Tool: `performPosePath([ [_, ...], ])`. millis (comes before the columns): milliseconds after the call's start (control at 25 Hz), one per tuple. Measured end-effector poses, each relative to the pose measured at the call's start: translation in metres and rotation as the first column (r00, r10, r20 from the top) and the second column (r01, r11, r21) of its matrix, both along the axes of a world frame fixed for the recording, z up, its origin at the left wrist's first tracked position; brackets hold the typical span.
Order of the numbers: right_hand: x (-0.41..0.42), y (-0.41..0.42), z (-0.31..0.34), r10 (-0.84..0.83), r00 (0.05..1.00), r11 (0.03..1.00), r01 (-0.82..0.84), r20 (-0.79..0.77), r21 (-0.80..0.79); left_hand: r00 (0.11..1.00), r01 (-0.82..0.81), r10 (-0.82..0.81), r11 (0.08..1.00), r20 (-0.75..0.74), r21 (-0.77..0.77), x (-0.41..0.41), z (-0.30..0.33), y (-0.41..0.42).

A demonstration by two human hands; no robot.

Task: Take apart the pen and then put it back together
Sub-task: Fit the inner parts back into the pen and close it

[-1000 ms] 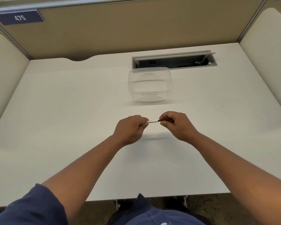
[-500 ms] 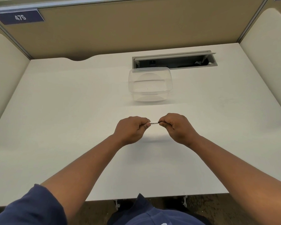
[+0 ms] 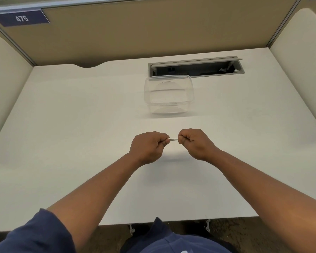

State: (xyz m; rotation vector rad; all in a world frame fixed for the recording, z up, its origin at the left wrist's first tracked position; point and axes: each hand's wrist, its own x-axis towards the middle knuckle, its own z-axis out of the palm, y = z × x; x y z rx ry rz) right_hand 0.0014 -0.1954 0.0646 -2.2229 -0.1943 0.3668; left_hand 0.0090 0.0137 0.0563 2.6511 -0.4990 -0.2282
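A bench point(image 3: 80, 143) is seen from above, walled in by a partition point(image 3: 153, 33) behind it and a side panel at each end. A number plate point(image 3: 21, 18) is fixed to the partition at the far left. A cable slot point(image 3: 195, 69) is set into the bench near its back edge, right of centre. Just in front of that slot a container point(image 3: 169, 94) stands on the bench. Nearer the viewer, at the bench's middle, a pen point(image 3: 173, 139) is held level above the surface between the left hand point(image 3: 148, 147) on its left end and the right hand point(image 3: 195, 143) on its right end. The container lies behind the hands, well apart from them.
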Motion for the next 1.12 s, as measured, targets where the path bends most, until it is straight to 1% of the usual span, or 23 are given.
performPosePath([
  [80,0.001,0.002,0.003,-0.031,0.992,0.999,0.036,-0.125,0.040,0.998,0.020,-0.022,0.999,0.051,0.035,-0.002,-0.003,0.000],
  [200,0.004,0.001,0.006,-0.064,0.945,0.991,0.098,-0.320,0.092,0.989,0.051,-0.062,0.995,0.135,0.087,-0.005,-0.005,-0.001],
  [280,0.006,0.003,0.008,-0.065,0.921,0.992,0.102,-0.383,0.076,0.990,0.058,-0.068,0.995,0.126,0.085,-0.007,-0.006,-0.001],
  [320,0.006,0.003,0.008,-0.067,0.931,0.995,0.091,-0.359,0.050,0.994,0.047,-0.054,0.996,0.096,0.074,-0.007,-0.006,0.000],
  [360,0.005,0.004,0.007,-0.065,0.952,0.997,0.072,-0.299,0.015,0.998,0.034,-0.038,0.997,0.059,0.065,-0.006,-0.005,0.000],
  [440,0.003,0.002,0.003,-0.023,0.992,0.999,0.017,-0.124,-0.045,0.999,0.009,-0.007,0.998,-0.031,0.065,0.000,-0.002,0.002],
  [520,0.002,-0.003,-0.004,0.010,0.999,0.998,-0.007,0.047,-0.055,0.993,-0.012,0.018,0.999,-0.118,0.051,0.007,0.004,0.004],
  [640,0.003,-0.009,-0.011,0.014,0.963,0.997,0.006,0.268,-0.075,0.977,-0.020,0.023,1.000,-0.211,0.015,0.015,0.011,0.007],
  [760,0.003,-0.012,-0.015,0.112,0.887,0.988,-0.049,0.448,-0.149,0.961,0.004,-0.010,1.000,-0.277,-0.025,0.019,0.015,0.008],
  [840,0.002,-0.013,-0.019,0.202,0.825,0.967,-0.082,0.529,-0.241,0.947,0.021,-0.037,0.998,-0.319,-0.052,0.021,0.017,0.008],
  [960,0.002,-0.016,-0.022,0.296,0.756,0.933,-0.099,0.583,-0.346,0.918,0.037,-0.080,0.993,-0.388,-0.115,0.024,0.018,0.009],
  [1040,0.002,-0.017,-0.021,0.331,0.743,0.920,-0.118,0.582,-0.373,0.895,0.025,-0.102,0.983,-0.434,-0.180,0.024,0.021,0.009],
  [1120,0.002,-0.017,-0.019,0.335,0.749,0.919,-0.126,0.571,-0.373,0.881,0.007,-0.111,0.975,-0.461,-0.221,0.023,0.024,0.008],
])
